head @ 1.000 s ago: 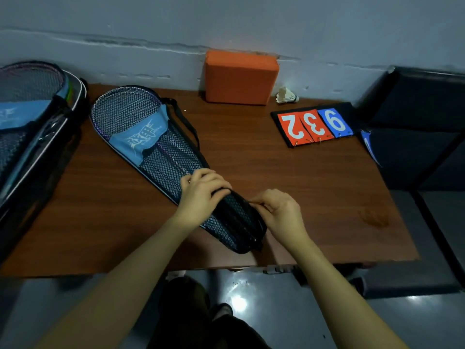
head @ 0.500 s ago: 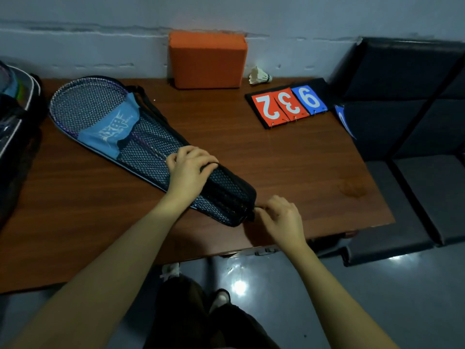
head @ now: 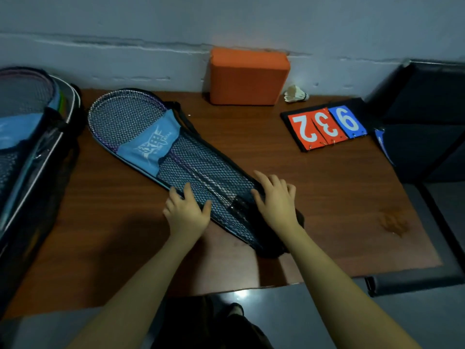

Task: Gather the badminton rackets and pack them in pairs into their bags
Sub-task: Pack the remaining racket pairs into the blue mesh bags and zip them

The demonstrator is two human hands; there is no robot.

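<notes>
- My left hand (head: 186,214) lies flat with fingers spread on the near edge of the mesh racket bag (head: 176,159). My right hand (head: 275,202) lies open on its far edge, near the narrow handle end. Neither hand is closed around anything.
- The bag lies diagonally on the surface (head: 289,172), its wide head end stretching away to the upper left of my hands.
- Through the mesh I see racket frames and shafts (head: 198,172), so I take it as packed.
- I expect it to be light, with the soft netting snagging fingertips and the frames inside stiff.
- I'd lift it by gripping the handles through the narrow end and supporting the head.
- A second bag (head: 27,137) sits far left of my left hand.
</notes>
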